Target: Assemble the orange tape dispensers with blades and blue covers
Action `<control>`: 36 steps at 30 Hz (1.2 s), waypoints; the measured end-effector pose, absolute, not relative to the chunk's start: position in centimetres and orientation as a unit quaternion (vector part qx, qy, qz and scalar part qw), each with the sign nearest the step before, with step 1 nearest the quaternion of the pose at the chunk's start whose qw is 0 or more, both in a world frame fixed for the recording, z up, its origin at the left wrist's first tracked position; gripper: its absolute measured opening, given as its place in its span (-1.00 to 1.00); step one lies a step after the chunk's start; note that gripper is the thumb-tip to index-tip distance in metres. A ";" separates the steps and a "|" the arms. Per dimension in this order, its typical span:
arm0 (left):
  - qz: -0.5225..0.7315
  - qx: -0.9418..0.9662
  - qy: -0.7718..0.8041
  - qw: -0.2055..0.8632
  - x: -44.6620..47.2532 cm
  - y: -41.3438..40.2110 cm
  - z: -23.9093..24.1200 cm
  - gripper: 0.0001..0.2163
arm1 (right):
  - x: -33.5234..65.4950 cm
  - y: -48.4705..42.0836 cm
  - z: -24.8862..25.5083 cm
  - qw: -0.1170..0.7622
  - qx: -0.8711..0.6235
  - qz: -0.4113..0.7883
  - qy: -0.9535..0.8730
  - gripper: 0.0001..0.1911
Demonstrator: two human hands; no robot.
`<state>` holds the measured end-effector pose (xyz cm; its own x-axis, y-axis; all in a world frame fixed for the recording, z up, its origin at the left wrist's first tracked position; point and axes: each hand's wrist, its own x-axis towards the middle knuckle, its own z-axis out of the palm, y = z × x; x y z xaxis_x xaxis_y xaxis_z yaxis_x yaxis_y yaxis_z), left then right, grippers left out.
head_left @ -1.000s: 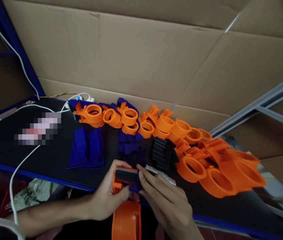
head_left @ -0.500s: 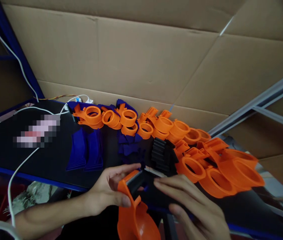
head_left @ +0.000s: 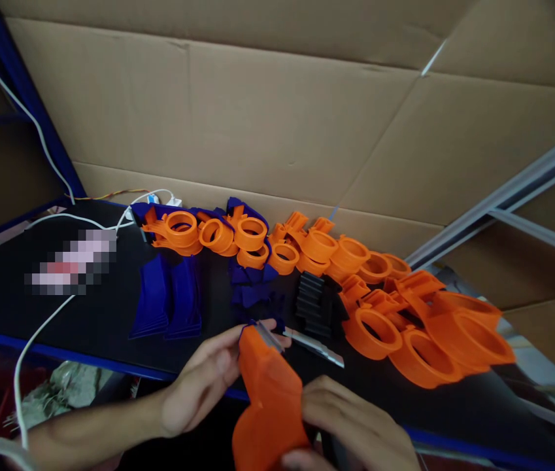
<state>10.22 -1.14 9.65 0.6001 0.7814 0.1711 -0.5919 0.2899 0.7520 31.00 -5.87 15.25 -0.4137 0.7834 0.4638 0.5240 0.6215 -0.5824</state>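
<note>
Both hands on one orange part (head_left: 270,399), held in the air over the near edge of the table (head_left: 85,314).

Left hand (head_left: 203,386): fingers wrapped behind the narrow upper end, thumb pressed on its near face, clamped on it. Right hand (head_left: 355,425): fingers curled against the lower right flank, gripping there; its thumb is hidden.

Part as seen: matte orange plastic, tilted, with the narrow boxy neck uppermost. A small grey-dark piece shows at the top edge. The body widens downward into a rounded shell that runs out of view at the bottom.

Around the grip:
- Just beyond the left fingertips lies a metal blade (head_left: 314,345), flat on the table.
- Beyond that, a black stack (head_left: 317,302).
- Right of the grip and farther back, a heap of orange rings (head_left: 404,320) – many alike.
- Left of the grip and well apart from it, blue wedges (head_left: 169,302) in two upright rows.
- Farther left, a white cable (head_left: 42,327).
</note>
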 end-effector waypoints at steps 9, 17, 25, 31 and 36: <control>0.411 0.320 0.040 0.853 9.7 0.6 9.1 -0.33 | 31.8 -2.3 15.1 0.363 -0.426 0.401 -0.725 -0.45; 0.287 0.280 0.070 0.914 10.0 0.7 6.7 -0.22 | 25.8 7.9 16.0 0.217 -0.466 0.228 -0.827 -0.52; 0.240 0.322 -0.024 0.916 10.5 0.9 6.2 -0.29 | 18.5 10.1 15.6 0.135 -0.453 0.102 -0.875 -0.52; 0.275 0.324 0.002 0.905 10.3 0.8 6.1 -0.37 | 18.2 10.4 16.4 0.153 -0.455 0.074 -0.874 -0.71; 0.422 0.266 0.041 0.866 10.7 0.2 6.6 -0.45 | 20.7 10.9 18.9 0.216 -0.443 0.071 -0.867 -0.76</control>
